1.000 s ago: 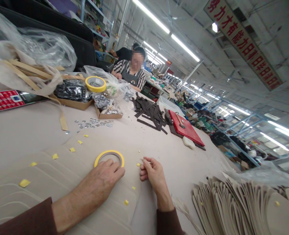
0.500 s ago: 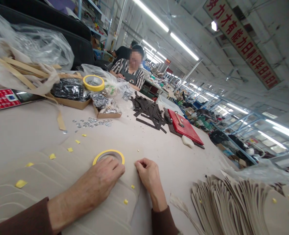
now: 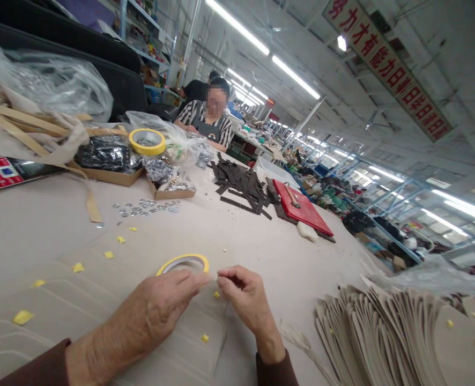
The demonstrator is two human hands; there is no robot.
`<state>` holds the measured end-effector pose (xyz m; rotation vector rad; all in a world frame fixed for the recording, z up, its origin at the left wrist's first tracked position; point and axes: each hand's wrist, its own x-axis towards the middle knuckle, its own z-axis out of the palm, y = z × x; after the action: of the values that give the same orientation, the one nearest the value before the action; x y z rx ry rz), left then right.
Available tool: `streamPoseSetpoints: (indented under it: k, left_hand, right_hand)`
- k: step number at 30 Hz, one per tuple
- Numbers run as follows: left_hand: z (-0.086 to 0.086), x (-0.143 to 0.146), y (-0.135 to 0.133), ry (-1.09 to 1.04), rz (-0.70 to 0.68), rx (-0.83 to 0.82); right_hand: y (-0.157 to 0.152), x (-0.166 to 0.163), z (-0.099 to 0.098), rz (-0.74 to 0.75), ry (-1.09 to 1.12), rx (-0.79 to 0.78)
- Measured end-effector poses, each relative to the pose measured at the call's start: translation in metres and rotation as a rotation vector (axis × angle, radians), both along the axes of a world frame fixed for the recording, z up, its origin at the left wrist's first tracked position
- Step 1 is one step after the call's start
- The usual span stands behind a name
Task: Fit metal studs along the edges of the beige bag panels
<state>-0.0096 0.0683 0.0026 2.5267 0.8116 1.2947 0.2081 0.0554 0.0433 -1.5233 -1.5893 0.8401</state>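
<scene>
My left hand [image 3: 157, 305] lies over the near edge of a yellow tape roll [image 3: 189, 261] on the beige table, its fingers curled down onto the roll. Beside it my right hand [image 3: 243, 295] is pinched at the fingertips, which nearly meet the left fingertips; what it pinches is too small to make out. Under both hands lie overlapping beige cut pieces [image 3: 101, 300] dotted with small yellow tape squares [image 3: 23, 317].
A fanned stack of beige pieces [image 3: 386, 338] lies at the right. Farther back are loose metal rings [image 3: 145, 206], cardboard boxes [image 3: 169, 187], a second tape roll [image 3: 147, 141], dark strips [image 3: 241, 185], a red board [image 3: 299, 206] and a seated person [image 3: 209, 115].
My right hand has moved left towards the left hand and lifted into a pinch. The left hand has stayed on the tape roll. The view has shifted slightly.
</scene>
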Motion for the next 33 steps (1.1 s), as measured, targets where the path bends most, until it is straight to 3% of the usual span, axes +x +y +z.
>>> streamPoseSetpoints:
  k: [3,6,11,15,18,21,26,28,31,33]
  left_hand:
    - [0.004,0.0,0.0,-0.016,0.065,0.084]
    - [0.004,0.0,0.0,-0.007,0.121,0.117]
    - [0.002,0.0,-0.002,0.021,0.15,0.097]
    - [0.007,0.0,-0.003,-0.009,0.104,0.003]
    - [0.01,0.0,-0.003,-0.027,0.049,-0.088]
    - [0.01,-0.001,-0.002,-0.029,0.025,-0.107]
    - [0.017,-0.001,-0.008,-0.067,0.016,-0.043]
    - [0.016,0.0,-0.01,-0.07,0.007,-0.015]
    - [0.007,0.001,-0.009,-0.003,0.069,-0.003]
    - [-0.002,0.003,-0.006,0.151,0.112,-0.1]
  right_hand:
    - [-0.007,-0.018,0.006,0.182,-0.035,0.27]
    - [-0.011,-0.028,0.008,0.253,-0.119,0.376]
    - [-0.011,-0.032,0.003,0.262,-0.254,0.489]
    - [-0.011,-0.033,-0.005,0.198,-0.397,0.649]
    - [-0.012,-0.035,-0.009,0.136,-0.454,0.685]
    - [-0.016,-0.041,-0.007,0.069,-0.35,0.558]
    - [-0.013,-0.054,0.01,-0.176,0.25,-0.118]
    - [-0.007,-0.046,0.014,-0.249,0.404,-0.254]
    - [0.002,-0.018,0.013,-0.267,0.367,-0.337]
    - [0.006,0.003,0.007,-0.24,0.288,-0.401]
